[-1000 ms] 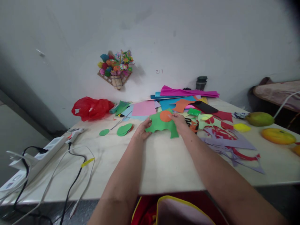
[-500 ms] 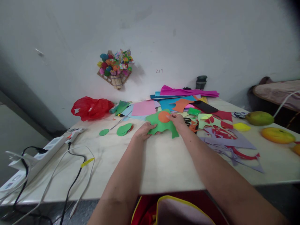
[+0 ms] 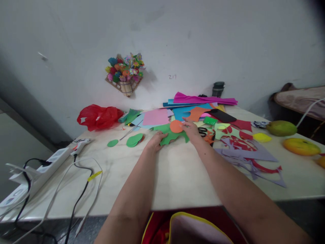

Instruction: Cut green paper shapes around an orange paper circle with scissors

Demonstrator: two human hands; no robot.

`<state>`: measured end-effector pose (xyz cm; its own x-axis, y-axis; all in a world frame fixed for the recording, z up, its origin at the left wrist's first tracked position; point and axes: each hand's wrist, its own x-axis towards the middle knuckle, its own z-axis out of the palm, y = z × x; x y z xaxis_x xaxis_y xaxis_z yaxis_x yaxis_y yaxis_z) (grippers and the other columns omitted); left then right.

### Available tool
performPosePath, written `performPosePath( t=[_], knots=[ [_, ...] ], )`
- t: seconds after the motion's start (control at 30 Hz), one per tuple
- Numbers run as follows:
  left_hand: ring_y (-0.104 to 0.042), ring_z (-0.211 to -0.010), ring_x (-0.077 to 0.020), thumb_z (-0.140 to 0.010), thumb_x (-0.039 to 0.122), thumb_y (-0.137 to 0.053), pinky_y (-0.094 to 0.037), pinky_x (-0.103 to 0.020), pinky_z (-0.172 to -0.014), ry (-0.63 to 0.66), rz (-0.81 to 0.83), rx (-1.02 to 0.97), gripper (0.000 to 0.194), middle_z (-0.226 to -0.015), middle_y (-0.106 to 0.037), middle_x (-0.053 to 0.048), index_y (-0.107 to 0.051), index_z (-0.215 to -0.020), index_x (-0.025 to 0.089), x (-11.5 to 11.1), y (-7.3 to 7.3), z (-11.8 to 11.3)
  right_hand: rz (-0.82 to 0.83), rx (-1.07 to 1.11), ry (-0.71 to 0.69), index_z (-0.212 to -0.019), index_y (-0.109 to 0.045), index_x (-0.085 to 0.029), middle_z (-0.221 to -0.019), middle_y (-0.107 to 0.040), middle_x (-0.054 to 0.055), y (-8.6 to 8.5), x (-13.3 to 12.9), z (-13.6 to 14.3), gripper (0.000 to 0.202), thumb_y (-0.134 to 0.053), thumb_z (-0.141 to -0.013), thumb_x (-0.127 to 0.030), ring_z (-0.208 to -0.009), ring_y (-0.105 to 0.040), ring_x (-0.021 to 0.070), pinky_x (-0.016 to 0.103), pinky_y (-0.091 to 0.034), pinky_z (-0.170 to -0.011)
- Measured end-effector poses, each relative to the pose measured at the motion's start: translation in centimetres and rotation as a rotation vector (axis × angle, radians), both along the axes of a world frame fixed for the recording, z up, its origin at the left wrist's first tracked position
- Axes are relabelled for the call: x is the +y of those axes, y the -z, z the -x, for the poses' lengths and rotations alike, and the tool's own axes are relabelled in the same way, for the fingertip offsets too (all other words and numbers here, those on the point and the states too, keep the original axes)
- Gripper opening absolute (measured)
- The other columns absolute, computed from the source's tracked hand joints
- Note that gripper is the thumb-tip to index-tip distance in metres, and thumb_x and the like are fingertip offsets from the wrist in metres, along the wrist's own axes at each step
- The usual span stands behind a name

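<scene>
A green paper sheet [image 3: 166, 130] with scalloped cut edges is held at its left side by my left hand [image 3: 155, 140], fingers closed over its edge. Overlapping the sheet is an orange paper circle [image 3: 176, 126]. My right hand [image 3: 191, 130] has fingertips at the circle's right edge, with one finger lifted apart from the others. Whether the circle rests on the sheet or sits just above it, I cannot tell. Scissors [image 3: 202, 131] with black handles lie right beside my right hand. Green paper ovals [image 3: 134, 140] are left of my left hand.
A red plastic bag [image 3: 99, 117] sits at the back left. Paper scraps [image 3: 238, 144] and coloured sheets [image 3: 156, 117] spread across the back and right. Mangoes [image 3: 301, 146] lie at the far right. A power strip [image 3: 38, 174] with cables occupies the left edge.
The green sheet has dropped lower and tilted flatter. The orange circle has shifted slightly left, and one finger of my right hand has lifted away.
</scene>
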<state>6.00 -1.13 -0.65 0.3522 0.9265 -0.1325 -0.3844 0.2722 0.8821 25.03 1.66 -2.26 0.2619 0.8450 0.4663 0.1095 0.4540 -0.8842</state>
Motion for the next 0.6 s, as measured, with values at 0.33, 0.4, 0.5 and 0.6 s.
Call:
performPosePath(
  t=[0.33,0.4,0.5,0.6],
  knots=[
    [-0.075,-0.088,-0.0273,-0.072,0.004,-0.061,-0.062,-0.038,-0.079,-0.005,0.064,-0.008,0.036,-0.091,-0.077,-0.014,-0.07,-0.107,0.007,0.0,-0.2,-0.2,0.09,-0.141,-0.042,-0.057,-0.065,-0.022,-0.138,-0.06,0.008,0.1,-0.9,1.5,0.015,-0.075,-0.064,-0.031,-0.134,-0.046,0.0326,0.048,-0.03,-0.113],
    [-0.074,-0.09,-0.029,-0.072,0.006,-0.06,-0.061,-0.039,-0.082,0.016,0.082,-0.026,0.038,-0.093,-0.077,-0.016,-0.069,-0.109,0.005,0.2,-0.2,-0.2,0.095,-0.161,-0.041,-0.057,-0.065,-0.022,-0.139,-0.06,0.008,0.2,-0.9,1.5,0.015,-0.075,-0.065,-0.031,-0.135,-0.045,0.033,0.048,-0.029,-0.114],
    [-0.074,-0.093,-0.0301,-0.074,0.01,-0.059,-0.061,-0.041,-0.084,0.052,0.084,-0.054,0.039,-0.096,-0.077,-0.016,-0.069,-0.112,0.006,0.2,-0.1,0.0,0.093,-0.194,-0.024,-0.057,-0.065,-0.022,-0.14,-0.06,0.007,0.3,-0.9,1.7,0.014,-0.073,-0.066,-0.029,-0.136,-0.044,0.0334,0.048,-0.029,-0.114],
    [-0.074,-0.093,-0.0293,-0.08,0.014,-0.061,-0.06,-0.04,-0.084,0.057,0.023,-0.054,0.029,-0.092,-0.077,-0.015,-0.07,-0.107,0.006,0.1,0.0,0.1,0.072,-0.234,-0.011,-0.057,-0.065,-0.022,-0.138,-0.061,0.006,0.4,-0.9,1.9,0.012,-0.073,-0.065,-0.028,-0.136,-0.045,0.0333,0.047,-0.027,-0.116]
  ],
)
